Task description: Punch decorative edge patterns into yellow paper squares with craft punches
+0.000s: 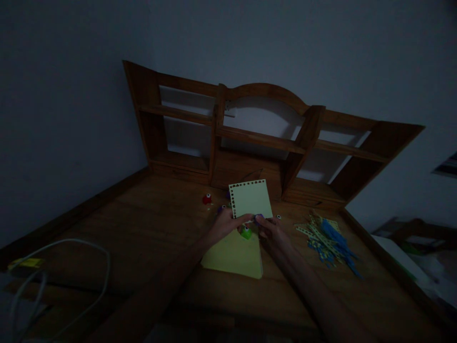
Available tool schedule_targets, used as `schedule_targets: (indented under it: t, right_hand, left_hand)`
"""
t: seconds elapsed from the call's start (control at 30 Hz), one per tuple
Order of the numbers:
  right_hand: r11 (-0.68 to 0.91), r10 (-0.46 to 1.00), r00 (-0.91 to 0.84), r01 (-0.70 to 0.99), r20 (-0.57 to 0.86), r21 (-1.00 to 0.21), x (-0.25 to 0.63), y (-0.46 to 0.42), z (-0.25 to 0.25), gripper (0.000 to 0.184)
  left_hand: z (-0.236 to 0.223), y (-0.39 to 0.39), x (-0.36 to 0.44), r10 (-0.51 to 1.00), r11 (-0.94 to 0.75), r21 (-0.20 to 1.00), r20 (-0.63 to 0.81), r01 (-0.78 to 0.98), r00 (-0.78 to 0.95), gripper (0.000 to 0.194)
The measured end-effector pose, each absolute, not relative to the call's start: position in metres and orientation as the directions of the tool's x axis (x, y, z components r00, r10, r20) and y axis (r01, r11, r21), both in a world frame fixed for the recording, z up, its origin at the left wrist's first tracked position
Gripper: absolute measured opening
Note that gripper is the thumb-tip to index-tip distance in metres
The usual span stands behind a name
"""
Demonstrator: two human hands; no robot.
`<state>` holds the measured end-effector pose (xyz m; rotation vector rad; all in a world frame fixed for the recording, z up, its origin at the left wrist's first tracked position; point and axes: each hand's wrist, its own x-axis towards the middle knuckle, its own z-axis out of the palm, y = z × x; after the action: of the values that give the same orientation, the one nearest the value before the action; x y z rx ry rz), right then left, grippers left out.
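A pale yellow sheet of paper [251, 199] is raised above the desk, with small shaped holes along its top and left edges. My left hand [228, 224] is closed on the lower left of this sheet, thumb pointing right. My right hand [273, 232] is closed around a small purple paper punch [259, 219] at the sheet's lower edge. Both thumbs come close together there. Just beneath the hands a green punch with a white eye [246, 232] rests on a stack of yellow paper [235, 257]. The fingers under the sheet are partly hidden.
A red punch [207, 199] stands behind my left hand, with paper bits nearby. Blue and yellow punched strips [330, 240] are heaped on the right. A wooden shelf unit [260, 138] rises behind. A pale cable [107, 267] loops at the left.
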<state>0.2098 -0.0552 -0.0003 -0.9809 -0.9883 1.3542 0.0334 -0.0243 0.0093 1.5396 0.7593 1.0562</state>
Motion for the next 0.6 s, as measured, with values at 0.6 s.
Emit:
schedule_targets:
  t: [0.6]
  right_hand:
    - [-0.038,0.992,-0.124,-0.288,-0.002,-0.957,0.211,-0.049,-0.008,0.030]
  left_hand:
    - [-0.003,-0.014,0.035,0.944,-0.254,0.958,0.276,-0.136,0.181,0.032]
